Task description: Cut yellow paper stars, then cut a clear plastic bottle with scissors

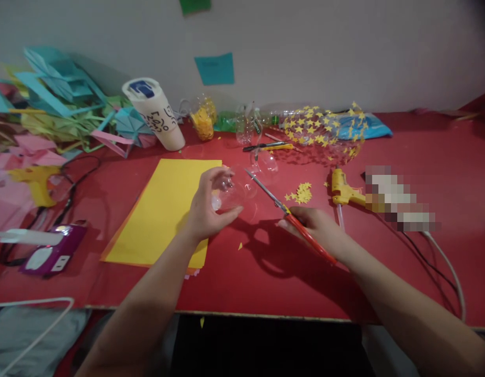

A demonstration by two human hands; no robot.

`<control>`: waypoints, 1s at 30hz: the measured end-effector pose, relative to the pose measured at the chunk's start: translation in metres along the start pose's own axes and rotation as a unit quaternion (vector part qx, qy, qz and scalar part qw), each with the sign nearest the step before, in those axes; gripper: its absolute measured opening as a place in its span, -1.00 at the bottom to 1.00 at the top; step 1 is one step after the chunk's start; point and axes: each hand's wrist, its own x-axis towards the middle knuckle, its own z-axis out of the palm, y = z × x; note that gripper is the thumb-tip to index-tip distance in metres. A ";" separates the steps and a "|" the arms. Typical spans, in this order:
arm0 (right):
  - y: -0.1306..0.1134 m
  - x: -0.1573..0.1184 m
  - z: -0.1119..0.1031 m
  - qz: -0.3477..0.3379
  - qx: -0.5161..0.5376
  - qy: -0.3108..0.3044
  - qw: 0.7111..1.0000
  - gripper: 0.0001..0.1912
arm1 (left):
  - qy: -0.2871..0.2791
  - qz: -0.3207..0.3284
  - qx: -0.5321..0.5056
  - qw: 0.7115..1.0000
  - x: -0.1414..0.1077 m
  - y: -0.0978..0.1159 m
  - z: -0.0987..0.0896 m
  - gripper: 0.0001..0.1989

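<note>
My left hand (205,209) curls its fingers and thumb around a clear plastic piece (236,192), rounded like part of a cut bottle. Its see-through edges are hard to make out. In my right hand (318,225) are red-handled scissors (266,191), gripped near the pivot with the handles pointing back toward my wrist. Their blades look closed and point up and left, the tip close to the clear piece; whether they touch I cannot tell. Small yellow paper stars (301,193) lie in a pile just beyond my right hand. Yellow paper sheets (175,193) are stacked under and beside my left hand.
On the red table (234,293) a yellow glue gun (344,191) lies right, another glue gun (38,183) left near a purple power socket (54,248). Behind are a white tumbler (156,115), a star-covered bottle (313,125), a cutter (269,147) and folded paper shapes (61,78).
</note>
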 end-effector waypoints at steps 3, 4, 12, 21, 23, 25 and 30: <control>0.001 0.000 0.002 0.009 0.111 -0.043 0.993 -0.35 | -0.017 -0.007 -0.013 1.000 0.000 0.000 -0.002 -0.33; 0.001 0.000 0.002 0.016 0.134 -0.052 0.989 -0.35 | -0.019 -0.007 -0.015 1.000 0.000 -0.001 -0.003 -0.33; 0.003 0.001 0.006 0.014 0.174 -0.047 0.984 -0.36 | -0.025 -0.004 0.015 1.000 -0.002 0.000 -0.004 -0.28; 0.011 0.000 0.009 -0.023 0.174 -0.050 0.983 -0.40 | 0.001 -0.014 -0.004 1.000 -0.004 0.004 0.002 -0.28; 0.014 0.001 0.010 -0.028 0.173 -0.052 0.983 -0.41 | 0.005 -0.018 -0.018 1.000 -0.004 0.004 0.003 -0.28; 0.016 0.001 0.011 -0.029 0.171 -0.054 0.983 -0.41 | 0.009 -0.021 -0.029 0.999 -0.005 0.004 0.005 -0.29; 0.017 0.001 0.011 -0.029 0.148 -0.045 0.988 -0.41 | 0.019 -0.010 -0.029 0.999 -0.007 0.003 0.008 -0.27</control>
